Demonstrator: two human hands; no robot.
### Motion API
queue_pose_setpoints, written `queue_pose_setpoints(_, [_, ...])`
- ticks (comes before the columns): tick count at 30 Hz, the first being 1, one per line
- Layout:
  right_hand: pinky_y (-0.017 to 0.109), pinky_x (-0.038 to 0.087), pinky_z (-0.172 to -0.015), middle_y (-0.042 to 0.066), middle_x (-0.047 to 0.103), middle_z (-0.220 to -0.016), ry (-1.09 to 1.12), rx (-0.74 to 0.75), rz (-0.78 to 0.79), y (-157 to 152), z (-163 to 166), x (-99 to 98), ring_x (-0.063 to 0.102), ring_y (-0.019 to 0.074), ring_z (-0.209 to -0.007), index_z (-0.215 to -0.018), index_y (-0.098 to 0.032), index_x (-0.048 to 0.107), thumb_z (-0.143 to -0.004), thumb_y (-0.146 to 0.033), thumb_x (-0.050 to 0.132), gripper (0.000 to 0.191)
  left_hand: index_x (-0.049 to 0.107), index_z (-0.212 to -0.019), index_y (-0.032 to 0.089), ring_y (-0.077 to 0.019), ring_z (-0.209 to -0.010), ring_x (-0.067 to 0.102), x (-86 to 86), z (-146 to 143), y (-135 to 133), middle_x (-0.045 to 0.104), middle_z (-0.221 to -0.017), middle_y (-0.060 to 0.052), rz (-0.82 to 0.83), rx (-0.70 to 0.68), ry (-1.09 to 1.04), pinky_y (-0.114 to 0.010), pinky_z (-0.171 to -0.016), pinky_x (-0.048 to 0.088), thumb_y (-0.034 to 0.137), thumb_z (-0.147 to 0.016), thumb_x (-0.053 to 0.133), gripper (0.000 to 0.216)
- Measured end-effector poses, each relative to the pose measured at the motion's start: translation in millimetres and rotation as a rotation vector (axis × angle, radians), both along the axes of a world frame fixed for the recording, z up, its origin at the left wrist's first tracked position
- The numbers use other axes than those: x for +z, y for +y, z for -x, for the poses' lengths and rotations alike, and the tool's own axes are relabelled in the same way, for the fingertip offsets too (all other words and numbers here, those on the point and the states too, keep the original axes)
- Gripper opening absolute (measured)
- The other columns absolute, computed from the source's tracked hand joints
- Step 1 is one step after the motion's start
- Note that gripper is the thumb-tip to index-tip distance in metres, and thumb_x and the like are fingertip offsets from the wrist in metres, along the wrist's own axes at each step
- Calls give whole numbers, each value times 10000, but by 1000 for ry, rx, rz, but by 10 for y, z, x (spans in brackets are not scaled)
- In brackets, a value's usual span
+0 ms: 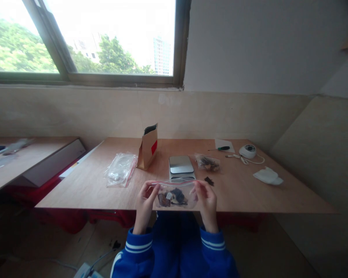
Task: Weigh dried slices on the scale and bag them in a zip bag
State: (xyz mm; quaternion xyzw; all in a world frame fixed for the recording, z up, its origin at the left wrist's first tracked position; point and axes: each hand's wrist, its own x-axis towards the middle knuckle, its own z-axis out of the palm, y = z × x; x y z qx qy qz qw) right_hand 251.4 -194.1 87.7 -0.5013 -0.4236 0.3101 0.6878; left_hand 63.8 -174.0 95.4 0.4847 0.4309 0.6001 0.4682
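A clear zip bag with a red seal strip is stretched between my two hands at the table's front edge. Dark and brown dried pieces lie inside it, along with a small white packet. My left hand pinches the bag's upper left corner, thumb toward me. At the upper right corner my right hand pinches the bag in the same way. Just behind the bag sits a kitchen scale with a silver plate, its front partly hidden by the bag.
A brown paper pouch stands beside a stack of empty zip bags. Right of the scale lie a filled zip bag, a dark dried piece, a screwdriver, a white dome camera with cable, and a crumpled white tissue.
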Motion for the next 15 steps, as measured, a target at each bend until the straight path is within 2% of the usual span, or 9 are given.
queue_pose_setpoints(7, [211,423,-512,-3,589,-684,50,188,23,10,22,-13,498,108,-565,-1017,-186,652,-764,-487,689,395,591,-821,180,-121,-742,582,-25,-44,-29,618,-741,15,-5,-4,-105,-219,-707,459,383,-791,674,221])
queue_pose_setpoints(12, [221,420,-507,-2,576,-612,50,97,80,22,7,-56,487,108,-536,-833,-161,690,-742,-535,684,385,585,-821,179,-105,-722,542,-61,-55,-20,580,-733,27,-1,4,-137,-208,-704,440,375,-797,669,215])
queue_pose_setpoints(15, [229,427,-502,-11,558,-570,1,55,84,27,-17,-78,490,114,-519,-813,-160,694,-746,-530,680,377,589,-824,178,-106,-722,534,-52,-62,-23,576,-721,26,-10,2,-117,-206,-704,434,377,-803,661,212])
